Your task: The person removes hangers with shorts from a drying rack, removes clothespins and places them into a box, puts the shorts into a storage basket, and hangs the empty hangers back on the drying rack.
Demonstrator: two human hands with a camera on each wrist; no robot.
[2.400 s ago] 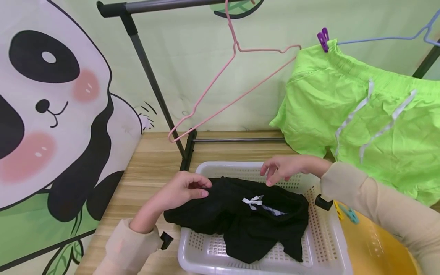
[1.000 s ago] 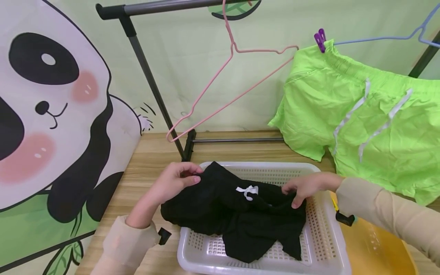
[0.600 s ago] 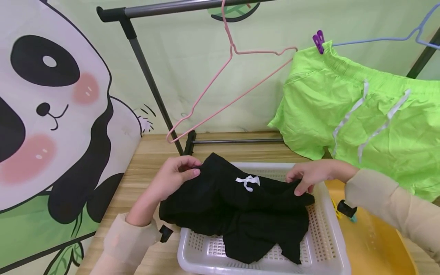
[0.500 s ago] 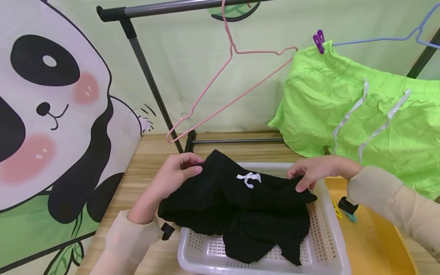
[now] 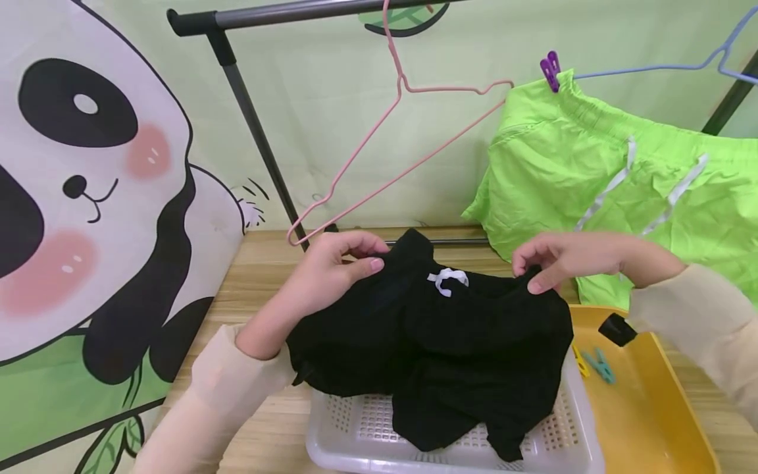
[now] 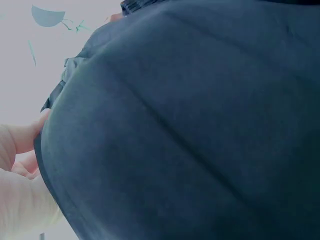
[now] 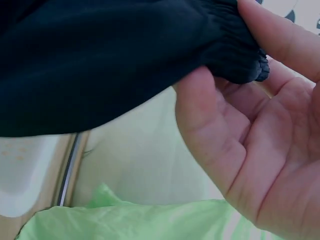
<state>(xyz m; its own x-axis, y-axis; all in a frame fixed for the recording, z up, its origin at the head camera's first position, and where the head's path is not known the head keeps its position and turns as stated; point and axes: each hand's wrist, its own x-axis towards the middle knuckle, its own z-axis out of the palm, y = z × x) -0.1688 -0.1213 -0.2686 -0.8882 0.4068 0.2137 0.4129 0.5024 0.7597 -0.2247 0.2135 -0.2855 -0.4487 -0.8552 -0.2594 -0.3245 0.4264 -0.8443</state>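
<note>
Black shorts [image 5: 474, 336] with a white drawstring bow [image 5: 450, 281] hang spread between both hands, over the white perforated basket [image 5: 376, 421]. The left hand [image 5: 337, 270] pinches the waistband at its left end in the head view. At the other end, the right hand [image 5: 568, 260] pinches the waistband between thumb and fingers. Dark cloth [image 6: 175, 120] fills most of the left wrist view, with part of the left hand [image 6: 22, 170] at its edge. The gathered elastic waistband [image 7: 235, 50] lies between the fingers of the right hand [image 7: 265, 135] in the right wrist view.
A pink hanger [image 5: 367, 145] hangs from the dark rack bar [image 5: 296, 10]. Bright green shorts [image 5: 598, 171] hang from a blue hanger [image 5: 651, 68] with a purple clothespin [image 5: 550, 71]. A yellow tray [image 5: 651, 395] at right holds a teal clothespin [image 5: 601, 365] and a yellow one.
The right hand has come down and taken hold of the waistband's right end. Both hands have since lifted the shorts up and to the right, stretching the waistband out.
</note>
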